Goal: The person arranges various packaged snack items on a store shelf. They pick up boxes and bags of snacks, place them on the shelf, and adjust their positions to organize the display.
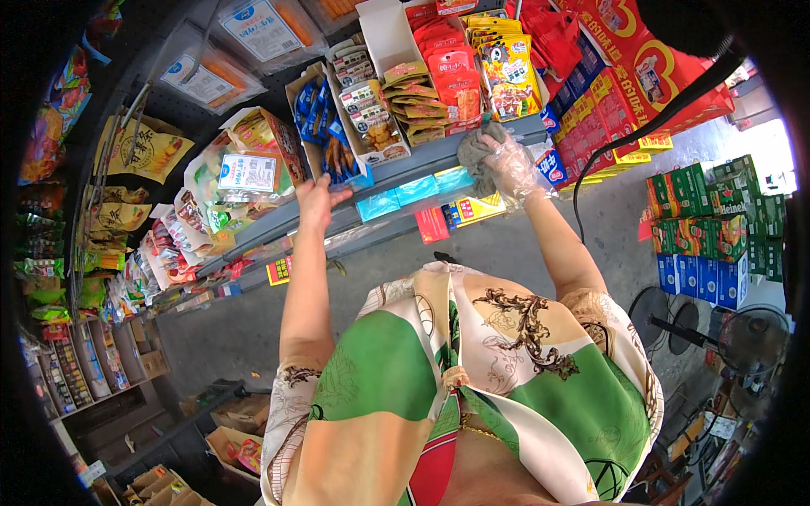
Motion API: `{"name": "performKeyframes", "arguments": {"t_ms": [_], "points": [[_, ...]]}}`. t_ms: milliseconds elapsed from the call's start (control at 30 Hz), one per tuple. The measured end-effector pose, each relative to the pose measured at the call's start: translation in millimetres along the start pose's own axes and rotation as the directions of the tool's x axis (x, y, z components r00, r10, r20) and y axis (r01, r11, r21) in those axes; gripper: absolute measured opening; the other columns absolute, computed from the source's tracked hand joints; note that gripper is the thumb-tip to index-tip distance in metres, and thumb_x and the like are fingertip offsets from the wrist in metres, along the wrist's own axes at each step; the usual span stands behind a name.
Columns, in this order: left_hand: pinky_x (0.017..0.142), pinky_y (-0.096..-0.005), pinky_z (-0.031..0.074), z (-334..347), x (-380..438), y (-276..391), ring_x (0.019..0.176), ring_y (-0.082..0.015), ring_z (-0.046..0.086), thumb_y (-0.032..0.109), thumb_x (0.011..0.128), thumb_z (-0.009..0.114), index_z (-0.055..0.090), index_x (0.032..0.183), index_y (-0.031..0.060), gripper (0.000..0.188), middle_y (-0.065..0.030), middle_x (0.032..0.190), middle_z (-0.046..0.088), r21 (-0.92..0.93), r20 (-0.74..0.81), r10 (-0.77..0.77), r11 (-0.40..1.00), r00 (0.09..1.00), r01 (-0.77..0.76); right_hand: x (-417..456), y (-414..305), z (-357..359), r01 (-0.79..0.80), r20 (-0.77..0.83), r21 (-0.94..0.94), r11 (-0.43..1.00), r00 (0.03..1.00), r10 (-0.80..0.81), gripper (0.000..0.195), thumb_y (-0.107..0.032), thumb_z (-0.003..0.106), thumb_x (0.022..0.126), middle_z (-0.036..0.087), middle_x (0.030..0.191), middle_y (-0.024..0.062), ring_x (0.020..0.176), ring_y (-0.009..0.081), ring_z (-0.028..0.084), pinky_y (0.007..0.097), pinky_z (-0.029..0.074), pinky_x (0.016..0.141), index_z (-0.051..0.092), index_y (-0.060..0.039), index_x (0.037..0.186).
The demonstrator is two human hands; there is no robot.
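Observation:
My right hand, in a clear plastic glove, grips a bunched grey cloth against the front edge of a grey metal shelf. Just behind the cloth stands a box of yellow snack packets. Bare and with fingers apart, my left hand rests at the shelf's front edge, by the lower corner of a carton of blue packets. Between my hands, a carton with snack packs in clear-front wrappers sits beside gold packets and red packets.
Turquoise packs lie below the shelf edge. A black cable hangs down at right, near red cartons. Green beer cartons are stacked on the floor. Electric fans stand at lower right, open cardboard boxes at lower left.

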State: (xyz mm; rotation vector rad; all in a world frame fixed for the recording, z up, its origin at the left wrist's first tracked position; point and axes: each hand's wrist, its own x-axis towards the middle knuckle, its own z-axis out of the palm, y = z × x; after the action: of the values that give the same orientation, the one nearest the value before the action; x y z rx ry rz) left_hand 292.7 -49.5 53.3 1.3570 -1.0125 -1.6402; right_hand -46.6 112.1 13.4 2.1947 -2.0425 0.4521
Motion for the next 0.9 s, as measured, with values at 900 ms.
{"name": "performKeyframes", "arguments": {"t_ms": [900], "points": [[0.057,-0.0400,0.055,-3,2,0,0.068,-0.0338,0.060,0.012,0.087,0.049,0.043,0.094,-0.0103,0.024,-0.0190,0.091,0.051,0.039,0.008,-0.029,0.999,1.000,0.028,17,-92,42,0.118,0.022,-0.079,0.990,0.993,-0.116,0.034,-0.011,0.048,0.073,0.038,0.132,0.0108,0.120,0.0367,0.036,0.0465,0.036,0.093,0.055,0.0005,0.104]]}}
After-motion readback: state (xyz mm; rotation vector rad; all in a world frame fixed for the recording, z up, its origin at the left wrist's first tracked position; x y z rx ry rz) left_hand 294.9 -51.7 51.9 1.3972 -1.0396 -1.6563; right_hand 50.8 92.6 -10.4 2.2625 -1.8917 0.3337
